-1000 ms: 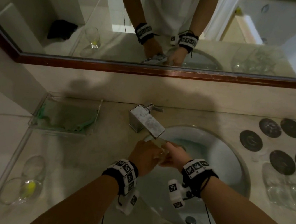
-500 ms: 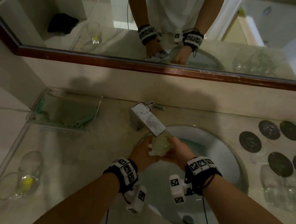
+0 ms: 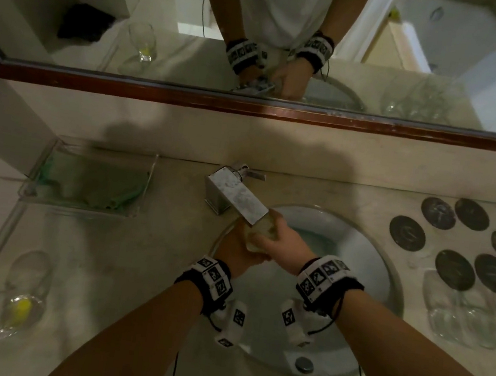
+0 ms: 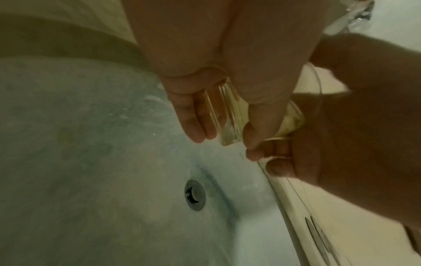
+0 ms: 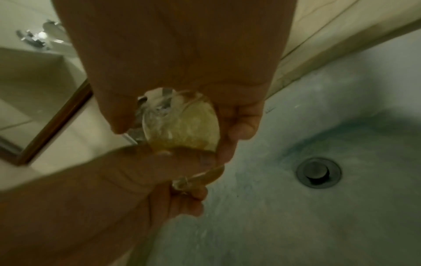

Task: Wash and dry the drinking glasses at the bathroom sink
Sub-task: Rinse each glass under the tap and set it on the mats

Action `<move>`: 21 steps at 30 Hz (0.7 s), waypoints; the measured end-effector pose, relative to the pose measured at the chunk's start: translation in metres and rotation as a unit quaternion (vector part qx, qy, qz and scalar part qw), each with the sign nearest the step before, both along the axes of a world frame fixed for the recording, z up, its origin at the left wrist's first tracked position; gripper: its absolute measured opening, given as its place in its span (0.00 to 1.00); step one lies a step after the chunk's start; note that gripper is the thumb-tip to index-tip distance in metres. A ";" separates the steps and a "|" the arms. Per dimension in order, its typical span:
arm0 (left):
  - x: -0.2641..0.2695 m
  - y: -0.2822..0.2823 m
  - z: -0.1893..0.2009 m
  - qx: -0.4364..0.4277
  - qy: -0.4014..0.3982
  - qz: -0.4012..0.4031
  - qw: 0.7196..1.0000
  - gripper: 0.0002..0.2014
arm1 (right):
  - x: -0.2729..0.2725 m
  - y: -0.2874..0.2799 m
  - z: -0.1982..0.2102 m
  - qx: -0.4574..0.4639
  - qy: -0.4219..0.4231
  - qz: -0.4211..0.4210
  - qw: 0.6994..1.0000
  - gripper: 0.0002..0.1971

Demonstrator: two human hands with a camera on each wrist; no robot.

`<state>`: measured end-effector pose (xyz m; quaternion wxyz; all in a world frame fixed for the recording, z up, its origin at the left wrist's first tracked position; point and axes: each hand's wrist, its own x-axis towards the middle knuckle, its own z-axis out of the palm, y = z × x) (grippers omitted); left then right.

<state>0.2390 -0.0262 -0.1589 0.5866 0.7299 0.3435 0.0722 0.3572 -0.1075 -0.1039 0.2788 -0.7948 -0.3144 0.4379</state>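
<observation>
Here both hands hold one drinking glass [image 3: 261, 232] over the sink [image 3: 388, 263], right under the faucet spout [image 3: 240, 198]. The right hand [image 3: 285, 244] wraps fingers and thumb round the bowl of the glass; the left hand [image 3: 236, 251] curls round its lower part from below. Cloudy yellowish liquid sits inside; in the right wrist view the glass [image 5: 182, 124] shows it plainly. Running water cannot be made out.

Handling, as a judgement: thin clear glass, light, rigid, breakable, and likely slick where wet. The hard basin and the metal spout sit very close, so a knock on the rim is the main risk. The best hold is around the widest part of the bowl with the base backed by the other hand, not a pinch at the rim.

On the worktop [image 3: 149, 257] to the left stand two more glasses, one with yellow residue [image 3: 19, 309]; a cluster of clear glasses [image 3: 472, 315] sits at right near dark coasters [image 3: 455, 270]. A green cloth [image 3: 95, 186] lies in a clear tray.
</observation>
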 end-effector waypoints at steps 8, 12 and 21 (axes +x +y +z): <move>0.000 0.011 0.001 0.037 0.066 -0.104 0.992 0.31 | 0.006 0.003 -0.007 0.025 -0.105 0.041 0.993 0.36; -0.001 0.023 0.007 0.016 0.155 -0.172 0.973 0.13 | 0.016 0.000 -0.002 0.048 -0.043 0.079 0.995 0.32; -0.002 0.017 0.005 0.028 0.134 -0.105 0.985 0.17 | 0.001 0.011 0.003 0.011 -0.109 0.091 0.990 0.31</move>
